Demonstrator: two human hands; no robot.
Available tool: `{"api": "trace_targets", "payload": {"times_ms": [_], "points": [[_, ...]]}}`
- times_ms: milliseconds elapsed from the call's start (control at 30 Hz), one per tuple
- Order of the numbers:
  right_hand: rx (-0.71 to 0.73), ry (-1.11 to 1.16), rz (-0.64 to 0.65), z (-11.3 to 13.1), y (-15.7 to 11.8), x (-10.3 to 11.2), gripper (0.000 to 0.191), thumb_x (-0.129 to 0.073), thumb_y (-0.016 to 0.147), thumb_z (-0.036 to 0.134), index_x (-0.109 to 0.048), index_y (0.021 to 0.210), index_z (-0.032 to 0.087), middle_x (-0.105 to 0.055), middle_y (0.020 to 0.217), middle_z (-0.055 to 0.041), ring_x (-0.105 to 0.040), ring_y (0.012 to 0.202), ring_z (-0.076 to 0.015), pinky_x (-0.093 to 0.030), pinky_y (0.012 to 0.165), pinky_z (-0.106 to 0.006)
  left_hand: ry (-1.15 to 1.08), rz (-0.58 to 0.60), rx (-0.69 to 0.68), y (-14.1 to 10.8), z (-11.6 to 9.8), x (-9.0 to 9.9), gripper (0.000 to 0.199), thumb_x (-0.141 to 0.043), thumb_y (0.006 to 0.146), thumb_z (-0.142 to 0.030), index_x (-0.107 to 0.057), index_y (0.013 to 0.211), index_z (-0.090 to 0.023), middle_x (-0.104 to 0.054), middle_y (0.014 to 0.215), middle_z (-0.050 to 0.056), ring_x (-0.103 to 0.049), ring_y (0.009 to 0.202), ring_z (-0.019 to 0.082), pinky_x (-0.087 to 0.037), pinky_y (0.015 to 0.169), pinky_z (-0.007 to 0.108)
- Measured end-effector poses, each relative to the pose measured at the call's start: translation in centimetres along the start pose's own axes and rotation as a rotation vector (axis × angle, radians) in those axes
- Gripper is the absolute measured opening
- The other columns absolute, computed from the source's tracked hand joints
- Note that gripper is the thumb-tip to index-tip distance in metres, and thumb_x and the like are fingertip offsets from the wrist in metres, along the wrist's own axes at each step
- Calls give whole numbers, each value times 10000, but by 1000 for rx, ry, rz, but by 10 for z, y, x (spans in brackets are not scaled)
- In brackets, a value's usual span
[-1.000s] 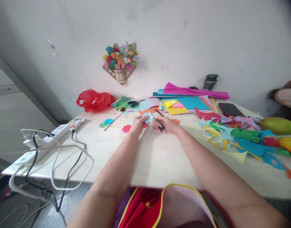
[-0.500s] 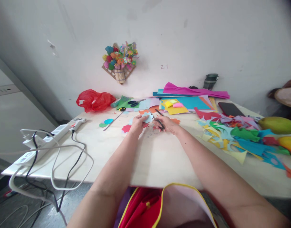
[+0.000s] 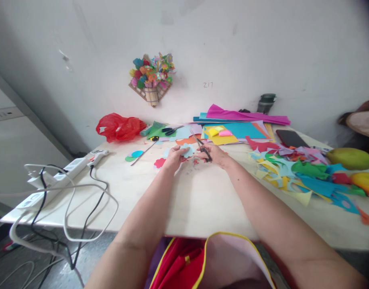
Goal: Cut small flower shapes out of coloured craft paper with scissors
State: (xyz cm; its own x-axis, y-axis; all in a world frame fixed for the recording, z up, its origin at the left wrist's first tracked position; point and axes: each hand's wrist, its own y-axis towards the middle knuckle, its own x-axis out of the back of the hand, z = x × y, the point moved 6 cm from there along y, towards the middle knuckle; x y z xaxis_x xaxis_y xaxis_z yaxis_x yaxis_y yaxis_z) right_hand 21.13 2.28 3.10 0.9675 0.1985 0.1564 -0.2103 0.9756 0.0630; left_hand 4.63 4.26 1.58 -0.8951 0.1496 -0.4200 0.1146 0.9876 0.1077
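My left hand (image 3: 174, 157) pinches a light blue paper piece (image 3: 188, 150) with a scalloped edge, near the middle of the table. Black-handled scissors (image 3: 205, 152) are in my right hand (image 3: 215, 155), their blades pointing up and to the left, just right of the blue paper. A red paper flower (image 3: 159, 163) lies left of my left hand. Small red scraps (image 3: 196, 161) lie between the two hands. Behind them is an orange paper piece (image 3: 186, 141).
Colourful scraps (image 3: 310, 170), a phone (image 3: 291, 139) and a green fruit (image 3: 349, 158) lie at the right. Coloured sheets (image 3: 243, 131) and a red bag (image 3: 120, 127) are at the back. A power strip (image 3: 58, 182) with loose cables is at the left.
My right hand has moved slightly right with the scissors, away from the blue paper. The scissor blades now stand apart from it. My left hand has barely moved.
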Motion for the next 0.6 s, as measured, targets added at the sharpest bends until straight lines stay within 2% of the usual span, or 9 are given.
{"api": "trace_targets", "payload": {"times_ms": [167,333,600], "points": [[67,116,-50,4,2,9,353,-832,614,220,-605,879,174,-614,583,33,-573,514,-119,-361,441,-198,98,110,57,-2,5,-6,308,-887,506,-246,-654,656,-111,-669,621,38,-605,534,127,-502,555,256],[95,186,-68,8,2,12,371,-829,594,239,-590,873,186,-640,642,20,-591,535,-123,-382,449,-201,136,200,79,-4,8,-12,311,-898,503,-253,-631,603,-128,-637,560,15,-575,490,110,-450,504,230],[95,173,-27,10,1,2,369,-792,552,191,-606,871,179,-613,591,48,-556,492,-103,-402,459,-208,243,277,133,-7,13,-15,328,-899,515,-300,-657,654,-128,-695,636,54,-654,576,162,-487,585,265]]}}
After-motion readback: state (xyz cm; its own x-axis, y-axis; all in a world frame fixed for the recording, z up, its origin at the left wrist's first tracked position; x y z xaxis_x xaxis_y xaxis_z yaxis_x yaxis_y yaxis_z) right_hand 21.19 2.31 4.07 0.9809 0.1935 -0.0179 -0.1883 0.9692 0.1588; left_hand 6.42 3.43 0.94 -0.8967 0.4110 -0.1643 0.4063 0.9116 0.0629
